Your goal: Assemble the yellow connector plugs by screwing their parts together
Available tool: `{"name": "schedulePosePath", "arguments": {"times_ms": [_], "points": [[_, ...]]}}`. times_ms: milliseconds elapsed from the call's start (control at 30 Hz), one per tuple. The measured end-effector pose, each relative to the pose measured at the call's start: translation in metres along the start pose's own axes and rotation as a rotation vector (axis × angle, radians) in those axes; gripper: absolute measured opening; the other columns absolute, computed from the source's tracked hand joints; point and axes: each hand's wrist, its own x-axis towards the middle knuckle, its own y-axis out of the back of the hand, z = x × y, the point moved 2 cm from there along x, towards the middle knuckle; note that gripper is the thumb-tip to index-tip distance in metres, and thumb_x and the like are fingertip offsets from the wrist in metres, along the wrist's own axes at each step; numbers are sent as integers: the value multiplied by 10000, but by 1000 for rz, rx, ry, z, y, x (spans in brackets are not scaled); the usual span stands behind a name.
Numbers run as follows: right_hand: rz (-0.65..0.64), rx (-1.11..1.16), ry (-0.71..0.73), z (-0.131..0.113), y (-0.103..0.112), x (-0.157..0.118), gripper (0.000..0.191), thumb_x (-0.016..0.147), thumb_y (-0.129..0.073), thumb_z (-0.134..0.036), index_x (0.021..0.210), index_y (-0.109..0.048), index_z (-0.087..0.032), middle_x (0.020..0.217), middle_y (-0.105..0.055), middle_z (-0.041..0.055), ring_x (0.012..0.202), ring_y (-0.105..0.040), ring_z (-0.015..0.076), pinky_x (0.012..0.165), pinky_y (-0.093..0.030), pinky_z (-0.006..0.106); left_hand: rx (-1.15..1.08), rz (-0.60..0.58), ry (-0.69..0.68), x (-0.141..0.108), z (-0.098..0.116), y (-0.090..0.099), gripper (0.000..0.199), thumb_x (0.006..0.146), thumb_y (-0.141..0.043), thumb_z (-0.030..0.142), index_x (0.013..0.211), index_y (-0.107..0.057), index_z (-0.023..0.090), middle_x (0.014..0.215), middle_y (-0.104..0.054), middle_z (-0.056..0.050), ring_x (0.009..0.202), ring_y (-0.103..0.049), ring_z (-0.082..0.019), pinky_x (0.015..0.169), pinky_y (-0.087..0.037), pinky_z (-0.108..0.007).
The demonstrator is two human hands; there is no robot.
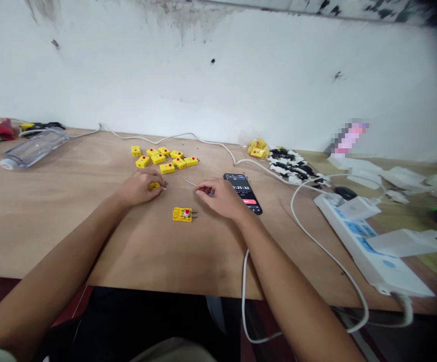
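My left hand [142, 187] rests on the table with its fingers closed around a small yellow plug [154, 186]; metal pins poke out toward the right. In my right hand [218, 195] is a screwdriver [190, 182], its thin shaft pointing left and its reddish handle mostly covered by my fingers. Between my forearms lies an opened yellow plug [182, 214] with a red part inside and two prongs facing right. Beyond my hands sits a group of several yellow plugs [158, 158] with red dots.
A phone [254, 202] showing a timer lies beside my right hand. White power strip [369, 241] and cables [304, 229] take up the right side. Black-and-white parts [291, 166] and a bag of yellow pieces [258, 149] are at the back; a clear bottle [37, 147] lies left.
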Motion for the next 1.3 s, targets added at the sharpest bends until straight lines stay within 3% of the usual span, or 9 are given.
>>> {"name": "schedulePosePath", "arguments": {"times_ms": [133, 300, 767, 967, 1300], "points": [[17, 0, 5, 0, -1, 1, 163, 864, -619, -168, 929, -768, -161, 920, -775, 69, 776, -653, 159, 734, -468, 274, -27, 40, -40, 1, -1, 0, 246, 876, -508, 244, 836, -736, 162, 937, -716, -92, 874, -657, -217, 823, -520, -354], [19, -9, 8, 3, -2, 1, 163, 856, -624, -167, 926, -771, -160, 908, -773, 69, 765, -653, 159, 724, -467, 276, -9, 72, -17, 1, 3, 6, 219, 874, -525, 246, 870, -730, 170, 960, -725, -80, 902, -654, -218, 853, -510, -359], [4, 1, 26, 3, -2, 1, 163, 861, -613, -176, 899, -768, -146, 839, -755, 57, 721, -622, 144, 686, -434, 262, -39, 6, -46, -2, 3, 8, 255, 861, -536, 265, 934, -759, 163, 1080, -667, -109, 997, -645, -240, 937, -515, -387], [6, -4, 18, 2, -1, 1, 157, 858, -619, -172, 900, -769, -155, 842, -755, 56, 727, -621, 146, 694, -434, 266, -1, -48, -104, -4, 0, 3, 258, 856, -538, 239, 914, -782, 180, 1105, -665, -108, 984, -648, -245, 901, -525, -393], [8, 0, 23, 3, -2, 1, 153, 857, -621, -169, 892, -770, -171, 836, -754, 47, 713, -620, 140, 685, -436, 262, 28, -5, 17, -2, -3, 4, 350, 864, -473, 240, 1046, -760, 155, 1151, -675, -119, 1060, -639, -262, 989, -489, -425]]}}
